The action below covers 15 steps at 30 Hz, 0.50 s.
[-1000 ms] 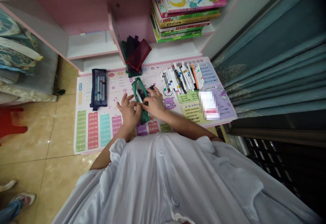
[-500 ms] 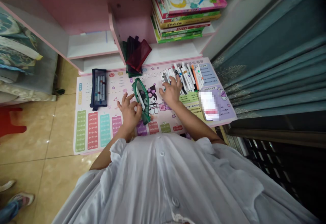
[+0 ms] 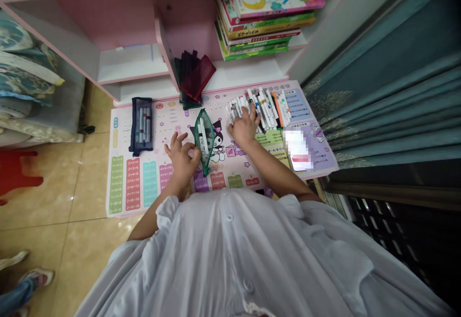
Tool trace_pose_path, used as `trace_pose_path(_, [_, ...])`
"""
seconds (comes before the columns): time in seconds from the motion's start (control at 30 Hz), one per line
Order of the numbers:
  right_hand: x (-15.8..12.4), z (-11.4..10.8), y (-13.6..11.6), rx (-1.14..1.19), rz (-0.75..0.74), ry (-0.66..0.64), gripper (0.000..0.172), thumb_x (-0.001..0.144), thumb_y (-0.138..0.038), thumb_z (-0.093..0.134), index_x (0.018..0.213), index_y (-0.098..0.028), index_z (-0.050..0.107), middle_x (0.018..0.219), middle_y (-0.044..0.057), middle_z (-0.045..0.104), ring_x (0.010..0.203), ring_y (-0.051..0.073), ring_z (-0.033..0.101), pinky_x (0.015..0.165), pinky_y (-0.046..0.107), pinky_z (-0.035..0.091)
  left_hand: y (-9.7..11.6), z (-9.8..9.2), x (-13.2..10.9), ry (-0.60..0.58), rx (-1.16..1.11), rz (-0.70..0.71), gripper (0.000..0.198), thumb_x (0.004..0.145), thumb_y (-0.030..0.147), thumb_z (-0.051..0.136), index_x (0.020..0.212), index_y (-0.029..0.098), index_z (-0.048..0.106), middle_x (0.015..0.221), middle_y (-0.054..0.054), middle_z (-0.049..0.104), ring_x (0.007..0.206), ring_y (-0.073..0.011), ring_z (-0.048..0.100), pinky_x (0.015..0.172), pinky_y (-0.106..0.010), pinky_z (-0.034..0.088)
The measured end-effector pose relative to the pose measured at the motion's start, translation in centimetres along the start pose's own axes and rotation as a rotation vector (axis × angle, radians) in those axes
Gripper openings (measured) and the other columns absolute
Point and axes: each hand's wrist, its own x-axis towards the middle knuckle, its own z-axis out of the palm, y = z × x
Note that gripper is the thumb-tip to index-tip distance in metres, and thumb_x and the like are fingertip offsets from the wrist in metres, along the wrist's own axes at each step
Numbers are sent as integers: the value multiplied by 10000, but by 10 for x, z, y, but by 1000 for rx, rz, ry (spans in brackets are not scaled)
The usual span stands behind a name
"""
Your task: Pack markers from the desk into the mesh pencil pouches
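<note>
Right hand [image 3: 245, 127] has moved across to the marker pile [image 3: 257, 110], fingers curled over it, any grip on a marker indiscernible; left hand [image 3: 182, 163] pinches the green mesh zip pouch [image 3: 203, 137], lying partly open on the printed desk mat [image 3: 117, 182], white markers [image 3: 202, 137] inside.

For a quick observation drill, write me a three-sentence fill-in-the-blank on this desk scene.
The left hand holds a green mesh zip pouch near its ____ end. The right hand rests on a heap of ____ lying on the pink printed paper desk mat. A navy mesh pouch lies on the mat to the ____ of the green pouch.

Missing words: lower; marker pens; left.
</note>
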Motion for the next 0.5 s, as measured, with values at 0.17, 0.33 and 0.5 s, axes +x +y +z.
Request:
trace_pose_path(0.17, [-11, -25, -14, 92, 22, -9, 207, 781, -268, 600, 833, -146, 759, 1505, 153, 483, 1509, 414, 191, 1165, 668, 214, -2, 1, 2, 4, -25, -38, 56, 759, 237, 590, 706, 223, 599, 1336, -97, 626, 1461, -361, 354, 1151, -722, 158])
trace_pose_path(0.33, [-39, -56, -46, 257, -45, 0, 138, 748, -275, 673, 641, -192, 705, 1435, 91, 570, 1483, 379, 288, 1176, 563, 275, -3, 2, 1, 8, -36, -19, 45, 760, 233, 587, 718, 222, 599, 1334, -92, 627, 1457, -350, 361, 1168, -696, 149])
trace_pose_path(0.5, [-50, -55, -71, 362, -107, -101, 127, 729, -273, 707, 623, -203, 712, 1387, 89, 603, 1471, 372, 321, 1159, 550, 301, -2, 3, 1, -8, -18, -21, 53, 777, 248, 581, 742, 222, 612, 1347, -89, 619, 1461, -343, 355, 1176, -678, 146])
